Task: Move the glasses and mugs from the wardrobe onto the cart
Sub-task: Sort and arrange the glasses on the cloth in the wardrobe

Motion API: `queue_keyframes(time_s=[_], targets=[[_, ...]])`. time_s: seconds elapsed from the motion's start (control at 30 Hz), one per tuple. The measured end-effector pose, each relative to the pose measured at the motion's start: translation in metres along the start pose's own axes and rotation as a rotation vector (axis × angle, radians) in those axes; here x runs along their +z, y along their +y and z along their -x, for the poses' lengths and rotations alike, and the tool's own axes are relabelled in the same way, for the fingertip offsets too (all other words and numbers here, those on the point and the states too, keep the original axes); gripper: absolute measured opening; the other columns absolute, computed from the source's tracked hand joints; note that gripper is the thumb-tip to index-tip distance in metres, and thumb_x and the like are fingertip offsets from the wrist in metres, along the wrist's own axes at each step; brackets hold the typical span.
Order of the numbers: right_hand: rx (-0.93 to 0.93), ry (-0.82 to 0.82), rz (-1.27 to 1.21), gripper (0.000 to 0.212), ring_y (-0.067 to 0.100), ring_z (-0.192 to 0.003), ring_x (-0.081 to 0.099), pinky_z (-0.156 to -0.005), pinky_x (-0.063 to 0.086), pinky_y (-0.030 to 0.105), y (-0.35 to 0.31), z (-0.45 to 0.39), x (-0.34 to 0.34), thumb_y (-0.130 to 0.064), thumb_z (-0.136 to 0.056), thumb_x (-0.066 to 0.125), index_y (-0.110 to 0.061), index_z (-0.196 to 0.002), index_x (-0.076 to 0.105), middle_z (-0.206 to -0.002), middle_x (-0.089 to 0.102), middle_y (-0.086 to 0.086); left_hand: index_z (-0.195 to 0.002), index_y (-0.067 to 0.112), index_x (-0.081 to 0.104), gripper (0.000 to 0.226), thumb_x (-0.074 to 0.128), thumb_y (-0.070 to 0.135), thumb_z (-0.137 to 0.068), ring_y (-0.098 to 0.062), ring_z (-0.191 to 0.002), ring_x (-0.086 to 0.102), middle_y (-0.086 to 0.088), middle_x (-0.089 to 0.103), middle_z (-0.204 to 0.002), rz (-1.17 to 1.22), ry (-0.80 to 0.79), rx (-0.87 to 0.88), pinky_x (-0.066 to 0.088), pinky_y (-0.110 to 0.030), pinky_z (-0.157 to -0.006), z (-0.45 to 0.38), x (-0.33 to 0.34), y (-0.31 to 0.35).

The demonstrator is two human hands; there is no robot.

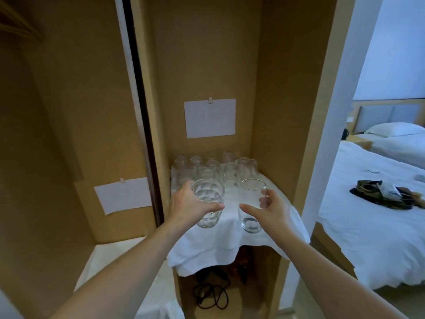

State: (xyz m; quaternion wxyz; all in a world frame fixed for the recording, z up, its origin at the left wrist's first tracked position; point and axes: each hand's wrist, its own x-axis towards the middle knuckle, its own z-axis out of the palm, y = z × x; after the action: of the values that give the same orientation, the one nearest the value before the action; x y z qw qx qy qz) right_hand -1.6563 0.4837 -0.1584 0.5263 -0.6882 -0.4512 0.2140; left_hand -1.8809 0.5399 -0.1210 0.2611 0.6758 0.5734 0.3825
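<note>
Two clear glasses stand upright, mouths up, long axes vertical, at lower centre of the frame on a white cloth (207, 247) covering the wardrobe shelf. The dimpled glass (208, 206) is faceted with round hollows; the left hand (188, 203) grips it, fingers curled behind, thumb across its front. The smooth glass (251, 206) is plain-walled with a thick base; the right hand (269, 208) grips it likewise. More clear glasses (216, 169) cluster behind them.
</note>
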Motion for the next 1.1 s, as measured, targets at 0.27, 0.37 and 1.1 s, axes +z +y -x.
queue_keyframes(time_s=[0.27, 0.37, 1.1], targets=[[0.041, -0.079, 0.047, 0.084, 0.009, -0.106, 0.059, -0.065, 0.036, 0.008, 0.026, -0.034, -0.010, -0.053, -0.070, 0.087, -0.025, -0.139, 0.049, -0.119, 0.063, -0.002, -0.125, 0.026, 0.055, 0.115, 0.079, 0.081, -0.028, -0.013, -0.103, 0.058, 0.011, 0.062, -0.114, -0.079, -0.023, -0.069, 0.044, -0.026, -0.073, -0.032, 0.052, -0.003], [0.050, -0.081, 0.056, 0.085, 0.012, -0.112, 0.059, -0.067, 0.035, 0.009, 0.036, -0.052, -0.004, -0.051, -0.071, 0.087, -0.022, -0.141, 0.048, -0.123, 0.063, 0.000, -0.125, 0.026, 0.055, 0.115, 0.080, 0.083, -0.028, -0.019, -0.110, 0.060, 0.008, 0.064, -0.119, -0.126, -0.030, -0.075, 0.048, -0.030, -0.078, -0.057, 0.070, -0.010], [0.126, -0.027, 0.074, 0.099, 0.020, -0.126, 0.056, -0.100, 0.049, 0.034, 0.122, -0.223, 0.053, -0.044, -0.064, 0.094, -0.015, -0.145, 0.044, -0.137, 0.058, 0.004, -0.143, 0.018, 0.041, 0.134, 0.082, 0.081, -0.032, -0.026, -0.121, 0.060, -0.002, 0.062, -0.134, -0.093, -0.134, -0.192, 0.050, -0.033, -0.089, -0.195, 0.202, -0.056]])
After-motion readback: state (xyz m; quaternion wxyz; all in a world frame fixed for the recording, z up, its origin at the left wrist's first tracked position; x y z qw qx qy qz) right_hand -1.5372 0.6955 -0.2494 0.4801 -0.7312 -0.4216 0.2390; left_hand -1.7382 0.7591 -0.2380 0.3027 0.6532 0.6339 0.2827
